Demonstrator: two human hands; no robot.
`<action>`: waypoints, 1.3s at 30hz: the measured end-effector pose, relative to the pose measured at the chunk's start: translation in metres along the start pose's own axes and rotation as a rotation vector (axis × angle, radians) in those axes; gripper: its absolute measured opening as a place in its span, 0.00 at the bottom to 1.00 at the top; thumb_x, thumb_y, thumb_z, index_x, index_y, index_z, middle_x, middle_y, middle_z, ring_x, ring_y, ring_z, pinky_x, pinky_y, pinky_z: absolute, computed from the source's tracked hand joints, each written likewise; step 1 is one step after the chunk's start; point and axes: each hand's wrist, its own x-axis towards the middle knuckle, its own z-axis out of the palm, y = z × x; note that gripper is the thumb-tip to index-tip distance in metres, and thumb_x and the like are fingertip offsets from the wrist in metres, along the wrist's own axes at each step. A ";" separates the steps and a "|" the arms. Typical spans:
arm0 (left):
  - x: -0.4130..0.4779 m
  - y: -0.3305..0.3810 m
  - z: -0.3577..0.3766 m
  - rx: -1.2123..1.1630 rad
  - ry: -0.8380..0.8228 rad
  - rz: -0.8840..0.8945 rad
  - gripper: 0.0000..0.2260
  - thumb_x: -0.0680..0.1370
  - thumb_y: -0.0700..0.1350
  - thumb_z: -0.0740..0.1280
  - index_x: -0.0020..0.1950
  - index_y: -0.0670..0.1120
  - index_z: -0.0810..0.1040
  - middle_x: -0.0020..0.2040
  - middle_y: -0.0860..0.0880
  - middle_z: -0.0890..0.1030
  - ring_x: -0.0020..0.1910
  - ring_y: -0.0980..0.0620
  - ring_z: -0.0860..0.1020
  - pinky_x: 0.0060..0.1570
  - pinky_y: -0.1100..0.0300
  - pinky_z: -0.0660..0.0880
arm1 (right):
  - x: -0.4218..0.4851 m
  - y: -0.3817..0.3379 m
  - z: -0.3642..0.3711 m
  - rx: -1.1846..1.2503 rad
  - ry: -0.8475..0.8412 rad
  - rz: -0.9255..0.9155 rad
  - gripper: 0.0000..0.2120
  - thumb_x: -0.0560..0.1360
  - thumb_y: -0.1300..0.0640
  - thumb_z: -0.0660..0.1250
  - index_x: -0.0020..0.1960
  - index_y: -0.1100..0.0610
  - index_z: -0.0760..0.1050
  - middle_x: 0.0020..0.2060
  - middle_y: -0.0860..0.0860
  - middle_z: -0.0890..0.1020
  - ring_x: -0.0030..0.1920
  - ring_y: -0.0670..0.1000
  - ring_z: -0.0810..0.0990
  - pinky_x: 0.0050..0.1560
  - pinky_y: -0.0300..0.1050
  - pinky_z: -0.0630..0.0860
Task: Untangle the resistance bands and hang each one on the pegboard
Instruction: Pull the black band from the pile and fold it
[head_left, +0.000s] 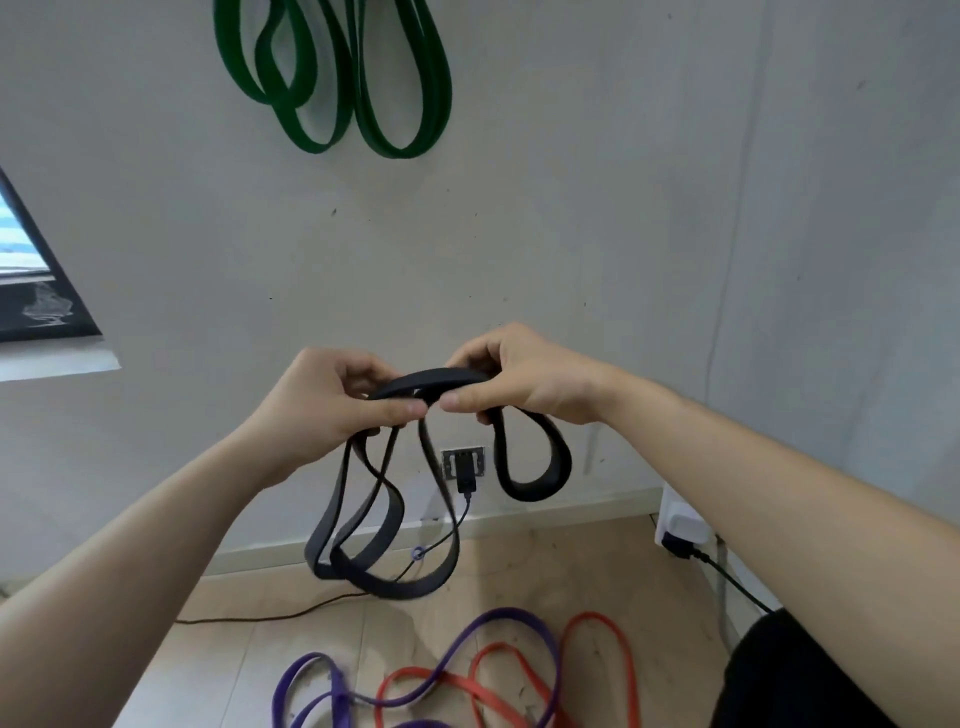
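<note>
A pale grey wall (571, 208) rises beyond both hands, with a light wooden floor (234, 649) below them. A green band (400, 149) hangs high above. The left hand (332, 400) and right hand (524, 379) each grip the black band (530, 491), whose loops dangle beneath. A purple band (498, 616) and a red band (597, 617) lie tangled on the floor below.

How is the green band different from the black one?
The green band hangs high on the wall, and no one touches it; the black band is gripped by the left hand and the right hand. The green band's loops hang close together; the black band's loops dangle twisted and crossing, one off to the side. Both are flat, looped straps.
</note>
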 end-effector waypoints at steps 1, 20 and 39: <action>-0.001 -0.001 -0.002 0.003 -0.034 -0.027 0.15 0.63 0.51 0.80 0.45 0.46 0.86 0.40 0.45 0.87 0.42 0.49 0.86 0.47 0.55 0.79 | -0.001 -0.001 -0.002 -0.025 -0.018 0.007 0.10 0.73 0.60 0.75 0.50 0.66 0.82 0.35 0.54 0.78 0.36 0.51 0.77 0.40 0.45 0.74; -0.004 -0.006 0.036 -0.316 -0.013 -0.028 0.10 0.76 0.42 0.74 0.56 0.42 0.82 0.45 0.43 0.87 0.48 0.45 0.86 0.55 0.56 0.81 | -0.001 -0.003 -0.013 0.308 0.214 -0.099 0.05 0.79 0.60 0.67 0.45 0.61 0.78 0.31 0.52 0.75 0.32 0.50 0.73 0.39 0.41 0.75; 0.002 -0.001 0.025 -0.266 0.017 0.042 0.09 0.75 0.42 0.76 0.54 0.42 0.85 0.43 0.45 0.86 0.44 0.54 0.83 0.50 0.63 0.79 | -0.002 0.006 0.006 0.090 0.038 -0.042 0.20 0.73 0.65 0.74 0.63 0.57 0.76 0.52 0.55 0.85 0.55 0.49 0.83 0.61 0.46 0.78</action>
